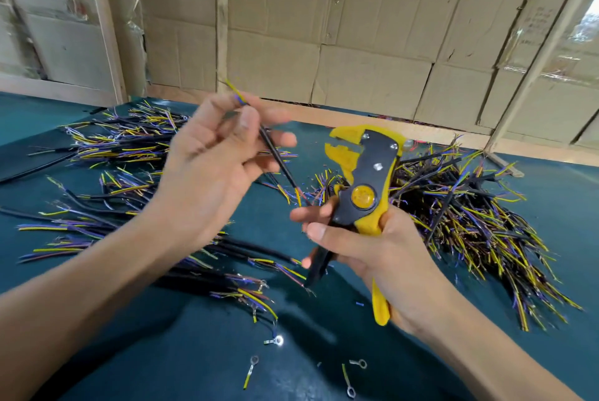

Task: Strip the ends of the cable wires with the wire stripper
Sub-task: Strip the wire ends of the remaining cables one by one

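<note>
My left hand (214,161) pinches a short black cable (278,161) between thumb and fingers, above the table. Yellow and blue wires fan out of its upper end near my fingertips and out of its lower end by the tool. My right hand (372,245) grips the yellow and black wire stripper (363,183) by its handles, jaws pointing up and left. The cable's lower end hangs just left of the stripper and is not in its jaws. The image is blurred around my left hand.
A pile of cut cables (479,216) lies at the right on the dark teal table (194,352). More cables (123,141) are spread at the left and below my left forearm. Small ring terminals (274,341) lie near the front. Cardboard walls (356,28) stand behind.
</note>
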Tool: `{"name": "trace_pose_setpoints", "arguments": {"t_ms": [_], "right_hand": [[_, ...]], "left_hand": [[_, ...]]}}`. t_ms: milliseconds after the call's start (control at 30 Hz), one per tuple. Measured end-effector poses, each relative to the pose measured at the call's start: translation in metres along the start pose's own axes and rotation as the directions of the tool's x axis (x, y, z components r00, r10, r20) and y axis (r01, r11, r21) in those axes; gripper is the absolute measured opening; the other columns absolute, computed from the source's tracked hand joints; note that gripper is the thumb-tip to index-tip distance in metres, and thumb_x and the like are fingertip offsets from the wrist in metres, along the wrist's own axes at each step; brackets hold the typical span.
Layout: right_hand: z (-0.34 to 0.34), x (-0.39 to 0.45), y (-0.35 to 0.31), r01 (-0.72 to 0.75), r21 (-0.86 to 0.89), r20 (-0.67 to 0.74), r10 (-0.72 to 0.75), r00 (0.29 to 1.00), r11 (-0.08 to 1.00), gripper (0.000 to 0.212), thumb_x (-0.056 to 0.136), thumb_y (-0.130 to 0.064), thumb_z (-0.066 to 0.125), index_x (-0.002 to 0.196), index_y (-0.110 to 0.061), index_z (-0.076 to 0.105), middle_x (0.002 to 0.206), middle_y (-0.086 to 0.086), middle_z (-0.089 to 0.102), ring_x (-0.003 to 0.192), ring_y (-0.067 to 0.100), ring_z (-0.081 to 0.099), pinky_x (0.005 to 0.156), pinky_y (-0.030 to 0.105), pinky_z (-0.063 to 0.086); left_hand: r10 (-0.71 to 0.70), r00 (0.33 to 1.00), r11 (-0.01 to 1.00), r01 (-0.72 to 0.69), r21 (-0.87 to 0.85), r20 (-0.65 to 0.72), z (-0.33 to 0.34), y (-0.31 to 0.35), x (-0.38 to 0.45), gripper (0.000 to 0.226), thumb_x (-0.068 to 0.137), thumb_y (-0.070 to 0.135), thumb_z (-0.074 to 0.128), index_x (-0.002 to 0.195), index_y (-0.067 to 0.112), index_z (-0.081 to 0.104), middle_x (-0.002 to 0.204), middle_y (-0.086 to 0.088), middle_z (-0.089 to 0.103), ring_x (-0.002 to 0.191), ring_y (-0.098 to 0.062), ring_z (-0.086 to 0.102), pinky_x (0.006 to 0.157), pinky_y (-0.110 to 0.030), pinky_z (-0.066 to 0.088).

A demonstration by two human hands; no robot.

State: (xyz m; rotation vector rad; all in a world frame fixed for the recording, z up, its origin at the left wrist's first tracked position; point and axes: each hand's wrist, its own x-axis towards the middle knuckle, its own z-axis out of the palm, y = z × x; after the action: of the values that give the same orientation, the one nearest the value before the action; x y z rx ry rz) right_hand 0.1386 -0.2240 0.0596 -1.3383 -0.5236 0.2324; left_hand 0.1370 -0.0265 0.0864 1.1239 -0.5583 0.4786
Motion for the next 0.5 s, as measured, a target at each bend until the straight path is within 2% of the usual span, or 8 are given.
{"name": "trace_pose_setpoints", "arguments": {"t_ms": [133, 200, 267, 433, 500], "right_hand": [[0.003, 0.001, 0.002, 0.008, 0.045, -0.076, -0.005, 0.997, 0.999, 0.008, 0.075, -0.009, 0.077, 0.080, -0.011, 0.071, 0.086, 0.018, 0.070, 0.082, 0.030, 0.067, 0.067, 0.045, 0.060], [0.002, 0.001, -0.001, 0.002, 0.081, -0.095, 0.006, 0.995, 0.997, 0.010, 0.076, -0.014, 0.077, 0.082, -0.009, 0.071, 0.085, 0.018, 0.068, 0.079, 0.029, 0.065, 0.068, 0.045, 0.059], [0.001, 0.002, -0.002, -0.001, 0.128, -0.095, 0.014, 0.995, 0.992, 0.016, 0.078, -0.015, 0.077, 0.086, -0.004, 0.069, 0.087, 0.018, 0.069, 0.078, 0.031, 0.064, 0.068, 0.045, 0.058], [0.001, 0.003, 0.000, 0.011, 0.236, -0.073, 0.006, 0.997, 0.972, 0.011, 0.081, -0.003, 0.071, 0.089, -0.003, 0.065, 0.082, 0.019, 0.065, 0.076, 0.033, 0.063, 0.069, 0.047, 0.058], [0.000, 0.004, 0.002, 0.009, 0.256, -0.080, 0.012, 0.997, 0.967, 0.011, 0.080, -0.001, 0.071, 0.089, -0.003, 0.064, 0.080, 0.021, 0.064, 0.074, 0.034, 0.062, 0.070, 0.048, 0.058]], "left_hand": [[-0.129, 0.985, 0.969, 0.100, -0.227, -0.118, -0.010, 0.006, 0.007, 0.012, 0.104, 0.020, 0.043, 0.096, 0.024, 0.053, 0.105, 0.006, 0.070, 0.094, -0.015, 0.068, 0.071, -0.025, 0.051], [-0.164, 0.974, 0.953, 0.116, -0.279, -0.155, -0.012, 0.004, 0.008, 0.013, 0.105, 0.021, 0.044, 0.095, 0.022, 0.052, 0.104, 0.006, 0.069, 0.093, -0.013, 0.068, 0.068, -0.024, 0.050], [-0.190, 0.968, 0.947, 0.137, -0.291, -0.162, -0.011, 0.000, 0.007, 0.012, 0.105, 0.021, 0.044, 0.096, 0.022, 0.053, 0.103, 0.005, 0.070, 0.093, -0.013, 0.069, 0.067, -0.024, 0.051], [-0.244, 0.954, 0.950, 0.199, -0.239, -0.173, -0.008, -0.014, 0.000, 0.006, 0.101, 0.024, 0.050, 0.103, 0.023, 0.055, 0.108, 0.003, 0.072, 0.099, -0.020, 0.071, 0.073, -0.032, 0.056], [-0.273, 0.951, 0.955, 0.249, -0.163, -0.147, -0.004, -0.017, -0.004, 0.017, 0.096, 0.026, 0.056, 0.112, 0.020, 0.056, 0.112, -0.005, 0.073, 0.102, -0.028, 0.071, 0.074, -0.036, 0.058]]}}
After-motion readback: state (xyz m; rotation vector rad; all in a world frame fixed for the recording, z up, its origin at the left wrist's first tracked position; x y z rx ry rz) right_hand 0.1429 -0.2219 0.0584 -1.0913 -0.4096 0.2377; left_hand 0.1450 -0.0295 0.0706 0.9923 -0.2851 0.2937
